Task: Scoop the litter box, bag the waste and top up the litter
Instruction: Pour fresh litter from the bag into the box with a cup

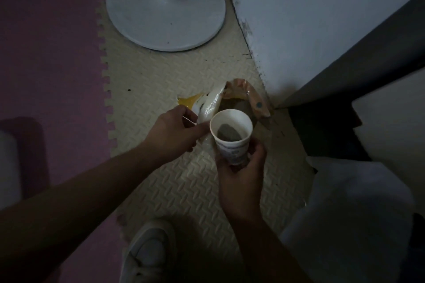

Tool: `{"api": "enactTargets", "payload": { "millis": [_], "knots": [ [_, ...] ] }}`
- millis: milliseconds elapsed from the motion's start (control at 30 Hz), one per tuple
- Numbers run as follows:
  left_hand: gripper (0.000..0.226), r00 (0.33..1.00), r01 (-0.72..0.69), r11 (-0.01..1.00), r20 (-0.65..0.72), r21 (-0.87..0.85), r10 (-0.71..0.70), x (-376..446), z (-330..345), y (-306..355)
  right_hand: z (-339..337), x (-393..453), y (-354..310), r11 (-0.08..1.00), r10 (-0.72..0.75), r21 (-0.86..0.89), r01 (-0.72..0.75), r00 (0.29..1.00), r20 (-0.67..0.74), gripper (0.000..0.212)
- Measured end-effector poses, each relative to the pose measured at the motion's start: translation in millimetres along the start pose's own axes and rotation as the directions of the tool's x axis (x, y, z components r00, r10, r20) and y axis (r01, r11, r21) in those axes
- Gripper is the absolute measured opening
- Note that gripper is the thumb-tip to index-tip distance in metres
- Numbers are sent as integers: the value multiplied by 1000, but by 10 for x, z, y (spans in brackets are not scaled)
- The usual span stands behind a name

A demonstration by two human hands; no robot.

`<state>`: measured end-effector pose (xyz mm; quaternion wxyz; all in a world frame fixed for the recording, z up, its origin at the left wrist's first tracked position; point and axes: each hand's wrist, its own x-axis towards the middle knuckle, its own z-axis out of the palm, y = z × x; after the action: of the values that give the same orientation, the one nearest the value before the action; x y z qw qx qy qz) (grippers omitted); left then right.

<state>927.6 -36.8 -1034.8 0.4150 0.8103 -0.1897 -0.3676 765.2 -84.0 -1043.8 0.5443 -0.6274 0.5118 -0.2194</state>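
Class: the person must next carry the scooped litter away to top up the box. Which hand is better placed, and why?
The right hand: it grips the paper cup with litter inside. The left hand is occupied, holding the litter bag open.

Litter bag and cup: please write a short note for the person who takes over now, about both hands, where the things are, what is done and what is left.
Left hand: its fingers hold the edge of the litter bag, keeping the mouth open.
Right hand: its fingers grip a paper cup from below, just in front of the bag's mouth.
The bag stands on the beige foam mat, near the wall corner and in front of a white fan base.
Done: the cup holds a little grey litter.
Left: carry it to the litter box, which is not in view. Scooping and bagging cannot be judged from here.
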Motion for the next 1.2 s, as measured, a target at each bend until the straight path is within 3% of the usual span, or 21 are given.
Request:
{"api": "enactTargets", "payload": {
  "millis": [200,267,333,433,533,633,767,967,1200],
  "knots": [
    [36,999,27,999,28,-41,-26,-42,-28,-14,-27,-48,-131,997,-29,75,28,999,22,74],
    [34,992,-38,999,-120,4,38,-110,-59,-9,-31,-69,-184,994,-68,89,65,997,26,74],
    [38,957,-177,982,-245,-66,156,-242,-132,39,-14,-74,-253,990,-112,88,108,993,46,75],
    [54,936,-348,922,-124,-171,330,-498,-316,139,61,-92,-387,976,-168,154,154,982,85,75],
    [70,920,-387,903,-18,-185,391,-748,-471,230,184,-205,-581,960,-206,226,167,965,162,75],
    [88,948,-319,923,-70,-214,311,-1015,-611,344,231,-418,-836,964,-241,175,202,941,236,73],
    [81,966,-223,935,-191,-275,174,-1498,-938,558,105,-780,-1345,981,-188,44,187,891,414,76],
    [73,970,-81,917,-242,-391,-17,-2661,-1507,899,-115,-1485,-2261,976,-99,-62,208,681,725,75],
    [76,951,62,845,-225,-531,-211,-3642,-2005,683,145,-2379,-2480,972,4,-143,185,599,801,77]
  ]
}}
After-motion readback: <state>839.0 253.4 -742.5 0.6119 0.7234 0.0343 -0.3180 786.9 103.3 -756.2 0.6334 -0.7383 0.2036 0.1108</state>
